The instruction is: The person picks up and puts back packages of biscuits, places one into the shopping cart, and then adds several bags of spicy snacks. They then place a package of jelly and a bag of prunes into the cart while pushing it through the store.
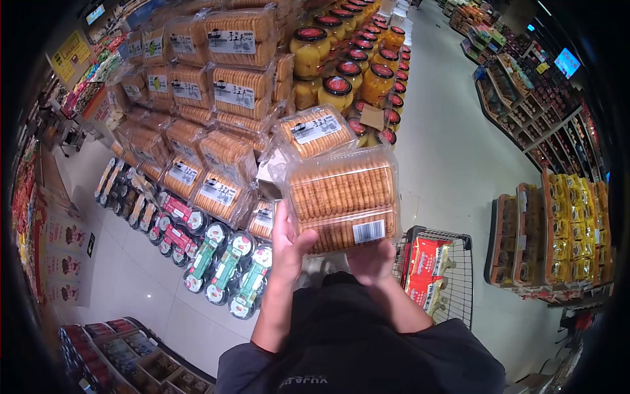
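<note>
Between my two hands is a clear plastic pack of biscuits (342,190), with two rows of round biscuits and a white barcode label facing me. My left hand (289,240) grips its lower left side, thumb on the front. My right hand (372,261) supports the lower right edge from beneath, its fingers partly hidden behind the pack. Just beyond it, another wrapped biscuit pack (316,131) with a white label lies tilted at the edge of the display. Stacked biscuit packs (235,92) rise to the left.
Jars of yellow fruit (338,94) with red lids stand behind the biscuits. Round packs with green sleeves (216,262) line the display's foot. A wire shopping cart (462,262) holding red packages (425,259) is at my right, near a rack of yellow bags (569,226).
</note>
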Available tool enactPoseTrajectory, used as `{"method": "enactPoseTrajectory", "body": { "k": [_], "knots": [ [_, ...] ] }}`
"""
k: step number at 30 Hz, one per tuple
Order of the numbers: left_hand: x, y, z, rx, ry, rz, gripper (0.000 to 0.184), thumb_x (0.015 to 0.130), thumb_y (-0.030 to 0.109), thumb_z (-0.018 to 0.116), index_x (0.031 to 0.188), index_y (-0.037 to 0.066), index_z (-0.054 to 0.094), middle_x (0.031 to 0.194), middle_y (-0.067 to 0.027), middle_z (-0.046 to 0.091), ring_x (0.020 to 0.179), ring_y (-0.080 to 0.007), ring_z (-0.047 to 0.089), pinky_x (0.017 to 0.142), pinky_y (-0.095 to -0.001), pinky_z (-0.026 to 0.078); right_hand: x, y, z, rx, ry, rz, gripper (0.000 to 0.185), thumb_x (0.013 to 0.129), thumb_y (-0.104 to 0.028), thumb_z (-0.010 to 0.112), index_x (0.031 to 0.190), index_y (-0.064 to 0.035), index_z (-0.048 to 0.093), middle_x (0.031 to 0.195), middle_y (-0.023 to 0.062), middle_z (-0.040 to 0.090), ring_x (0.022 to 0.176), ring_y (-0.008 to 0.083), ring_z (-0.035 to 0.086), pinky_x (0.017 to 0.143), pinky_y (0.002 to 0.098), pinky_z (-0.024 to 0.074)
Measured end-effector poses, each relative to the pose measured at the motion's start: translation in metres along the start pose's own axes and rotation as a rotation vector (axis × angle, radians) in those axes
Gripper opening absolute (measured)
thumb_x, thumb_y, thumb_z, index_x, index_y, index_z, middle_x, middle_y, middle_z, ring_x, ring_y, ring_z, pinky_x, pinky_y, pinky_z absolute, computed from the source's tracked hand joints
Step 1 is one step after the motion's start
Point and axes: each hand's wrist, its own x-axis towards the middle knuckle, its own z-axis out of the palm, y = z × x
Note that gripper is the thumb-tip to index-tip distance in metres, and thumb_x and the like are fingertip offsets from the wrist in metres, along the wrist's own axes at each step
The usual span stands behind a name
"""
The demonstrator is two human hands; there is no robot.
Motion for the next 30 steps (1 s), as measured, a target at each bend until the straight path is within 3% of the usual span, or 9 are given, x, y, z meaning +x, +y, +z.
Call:
{"method": "enactPoseTrajectory", "body": {
  "k": [10, 13, 16, 24, 30],
  "knots": [
    [-0.016, 0.014, -0.011, 0.135, 0.033, 0.037, 0.081, 0.075, 0.032, 0.07, 0.132, -0.007, 0.028, 0.13, -0.0158, 0.042, 0.121, -0.0217, 0.041, 0.104, -0.0339, 0.028, -0.014, 0.021, 0.007, 0.022, -0.068, 0.017, 0.093, 0.068, -0.059, 0.069, 0.139, -0.0139, 0.032, 0.137, 0.0033, 0.042, 0.122, 0.0242, 0.044, 0.099, 0.0453, 0.0395],
    [-0.02, 0.017, -0.009, 0.12, 0.01, 0.032, 0.08, 0.076, 0.03, 0.07, 0.133, -0.007, 0.027, 0.13, -0.0161, 0.042, 0.121, -0.0217, 0.041, 0.104, -0.0337, 0.029, -0.019, 0.023, 0.001, 0.006, -0.043, 0.024, 0.089, 0.068, -0.059, 0.068, 0.137, -0.0132, 0.036, 0.133, 0.0038, 0.045, 0.12, 0.0239, 0.047, 0.097, 0.0439, 0.0402],
    [-0.023, 0.02, -0.007, 0.107, 0.021, 0.04, 0.079, 0.077, 0.028, 0.069, 0.133, -0.007, 0.026, 0.13, -0.0162, 0.042, 0.121, -0.0218, 0.041, 0.104, -0.0339, 0.03, -0.021, 0.024, -0.003, 0.09, -0.121, 0.03, 0.074, 0.072, -0.051, 0.069, 0.129, -0.0092, 0.047, 0.123, 0.0019, 0.056, 0.116, 0.0205, 0.05, 0.1, 0.0416, 0.0368],
    [-0.032, 0.03, -0.009, 0.138, 0.021, 0.06, 0.076, 0.078, 0.027, 0.069, 0.134, -0.004, 0.028, 0.129, -0.015, 0.044, 0.12, -0.0209, 0.043, 0.103, -0.0335, 0.031, -0.025, 0.024, 0.016, 0.057, -0.076, 0.106, 0.088, 0.066, -0.055, 0.067, 0.134, -0.0074, 0.038, 0.131, 0.0088, 0.047, 0.119, 0.0255, 0.047, 0.101, 0.0429, 0.036],
    [-0.039, 0.03, -0.013, 0.147, 0.019, 0.067, 0.074, 0.078, 0.027, 0.069, 0.132, -0.004, 0.03, 0.127, -0.014, 0.045, 0.119, -0.0206, 0.043, 0.103, -0.0333, 0.031, -0.029, 0.025, 0.022, 0.069, -0.152, 0.083, 0.085, 0.071, -0.053, 0.063, 0.137, -0.0075, 0.034, 0.135, 0.007, 0.044, 0.121, 0.0241, 0.045, 0.1, 0.0439, 0.036]
  ]
}}
